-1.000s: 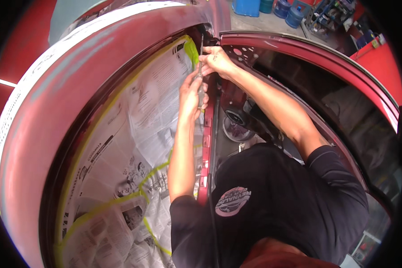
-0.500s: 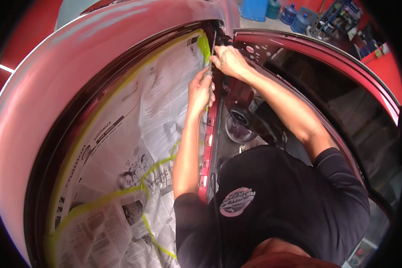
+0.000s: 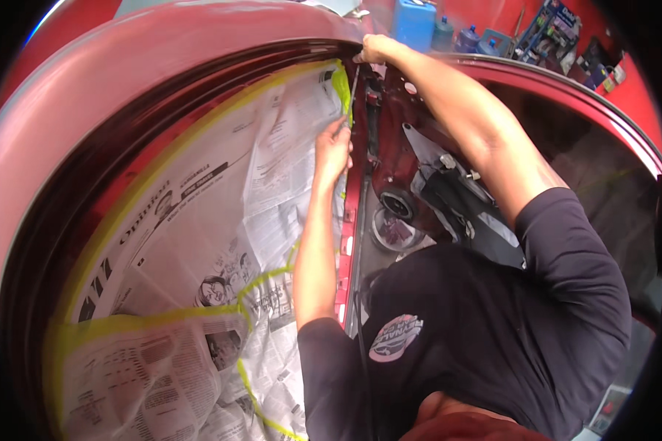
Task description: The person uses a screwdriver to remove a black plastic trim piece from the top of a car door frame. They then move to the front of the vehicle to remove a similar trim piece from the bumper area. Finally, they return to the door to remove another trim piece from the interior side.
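My left hand (image 3: 333,151) is closed around the lower end of a long thin metal tool (image 3: 355,90), its shaft pointing up along the door pillar; it resembles a screwdriver, but my fingers cover the handle. Near the upper tip, at the top corner of the door opening, my right hand (image 3: 376,49) is curled with its fingertips against the dark edge. What those fingers grip is too small to make out. Beside the shaft runs bright yellow-green masking tape (image 3: 341,87), edging newspaper sheets (image 3: 221,213) that cover the car's opening.
The reddish, patchily sanded car roof (image 3: 125,81) curves over the left. An open car door (image 3: 566,132) stands at the right, its inner panel off and a round speaker (image 3: 397,206) exposed. Behind are a blue container (image 3: 415,26), water jugs (image 3: 466,37) and a cluttered rack (image 3: 548,33).
My right hand has moved up and away from my left, to the top corner of the opening. My left hand stays around the tool, with more shaft now showing. The view has shifted slightly.
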`<state>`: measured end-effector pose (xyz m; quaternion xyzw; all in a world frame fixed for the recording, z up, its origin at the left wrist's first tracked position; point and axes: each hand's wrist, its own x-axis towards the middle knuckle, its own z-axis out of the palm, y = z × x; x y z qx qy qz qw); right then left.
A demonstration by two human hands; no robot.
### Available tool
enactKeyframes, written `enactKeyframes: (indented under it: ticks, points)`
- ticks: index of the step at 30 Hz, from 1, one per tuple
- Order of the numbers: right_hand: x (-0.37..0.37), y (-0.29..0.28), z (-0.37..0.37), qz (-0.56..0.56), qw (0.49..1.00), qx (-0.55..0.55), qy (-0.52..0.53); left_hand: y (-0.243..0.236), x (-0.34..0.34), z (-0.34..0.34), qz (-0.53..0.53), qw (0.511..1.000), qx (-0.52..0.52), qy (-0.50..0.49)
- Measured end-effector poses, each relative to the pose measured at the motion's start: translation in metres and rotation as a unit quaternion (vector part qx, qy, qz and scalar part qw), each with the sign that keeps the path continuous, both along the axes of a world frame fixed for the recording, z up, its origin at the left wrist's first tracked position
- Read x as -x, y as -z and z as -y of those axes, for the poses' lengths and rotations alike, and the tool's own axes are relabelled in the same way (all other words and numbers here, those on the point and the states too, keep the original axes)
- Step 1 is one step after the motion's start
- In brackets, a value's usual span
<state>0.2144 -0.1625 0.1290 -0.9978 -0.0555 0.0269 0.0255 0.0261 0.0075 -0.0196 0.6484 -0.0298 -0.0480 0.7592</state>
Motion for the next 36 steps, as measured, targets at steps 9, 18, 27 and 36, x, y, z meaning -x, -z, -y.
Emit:
enactKeyframes:
  ticks: [9, 18, 27, 36]
  points:
    - [-0.038, 0.015, 0.011, -0.006, 1.000, -0.012, -0.001, 0.018, -0.006, -0.001, 0.074, 0.996, -0.029, -0.032]
    - [-0.042, 0.014, 0.027, -0.045, 0.994, -0.101, 0.009, 0.016, 0.016, 0.045, 0.033, 0.996, 0.058, -0.060]
    - [-0.045, 0.014, 0.028, -0.061, 0.997, -0.046, -0.012, 0.018, -0.013, 0.022, 0.084, 0.989, -0.103, -0.062]
    - [-0.084, 0.020, 0.040, -0.112, 0.977, 0.150, -0.098, 0.015, -0.015, -0.003, 0.063, 0.997, -0.049, 0.002]
